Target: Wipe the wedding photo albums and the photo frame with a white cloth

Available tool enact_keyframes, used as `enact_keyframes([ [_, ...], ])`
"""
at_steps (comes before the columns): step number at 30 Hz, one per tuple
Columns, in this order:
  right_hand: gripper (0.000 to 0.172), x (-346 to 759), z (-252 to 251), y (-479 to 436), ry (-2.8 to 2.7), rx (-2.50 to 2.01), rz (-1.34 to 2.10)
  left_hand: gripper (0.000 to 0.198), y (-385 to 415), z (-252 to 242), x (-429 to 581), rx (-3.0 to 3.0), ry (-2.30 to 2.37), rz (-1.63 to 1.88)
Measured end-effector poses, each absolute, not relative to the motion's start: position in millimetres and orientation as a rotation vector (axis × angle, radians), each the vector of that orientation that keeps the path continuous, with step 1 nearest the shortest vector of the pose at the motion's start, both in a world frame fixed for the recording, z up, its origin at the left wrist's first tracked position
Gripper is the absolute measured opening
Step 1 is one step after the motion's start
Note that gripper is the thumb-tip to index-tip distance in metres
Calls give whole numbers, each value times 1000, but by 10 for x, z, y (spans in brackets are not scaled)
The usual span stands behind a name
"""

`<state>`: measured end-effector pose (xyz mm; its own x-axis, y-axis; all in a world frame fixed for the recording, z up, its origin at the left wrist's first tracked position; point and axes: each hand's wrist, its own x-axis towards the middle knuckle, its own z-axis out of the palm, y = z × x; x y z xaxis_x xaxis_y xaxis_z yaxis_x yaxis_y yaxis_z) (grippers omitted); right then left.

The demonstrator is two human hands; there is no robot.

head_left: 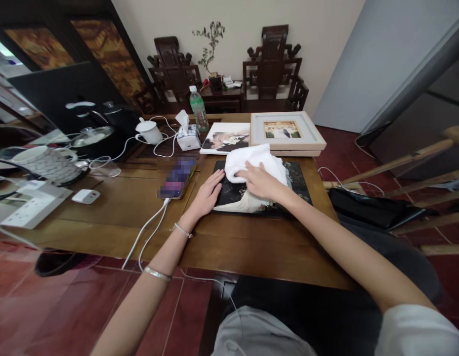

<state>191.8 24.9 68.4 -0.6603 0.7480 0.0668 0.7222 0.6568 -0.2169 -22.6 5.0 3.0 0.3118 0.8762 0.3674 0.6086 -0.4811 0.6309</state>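
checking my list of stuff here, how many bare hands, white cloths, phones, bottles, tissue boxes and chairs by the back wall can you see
Bare hands: 2 (left hand, right hand)
White cloth: 1
Phone: 1
Bottle: 1
Tissue box: 1
Chairs: 2 (left chair, right chair)
Total: 8

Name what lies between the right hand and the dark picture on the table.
The head view shows a white cloth between the right hand and the dark picture.

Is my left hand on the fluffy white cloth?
No, the right hand is on the cloth, the left hand at the edge of the dark rectangular panel.
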Motion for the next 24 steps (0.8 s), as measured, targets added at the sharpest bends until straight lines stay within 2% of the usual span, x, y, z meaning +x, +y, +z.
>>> enact_keyframes([
  [6,55,1771,598,75,-2795,-1292,-31,46,69,4,-227,2200,1327,998],
  [13,38,1929,629,-911,-2898,-1095,91,47,47,29,-206,2183,1321,1015],
  [19,56,2270,782,-977,-2893,-1091,372,47,54,19,-213,2203,1316,1010],
  [24,61,2306,737,-483,-2784,-1332,179,47,65,11,-207,2191,1321,1013],
])
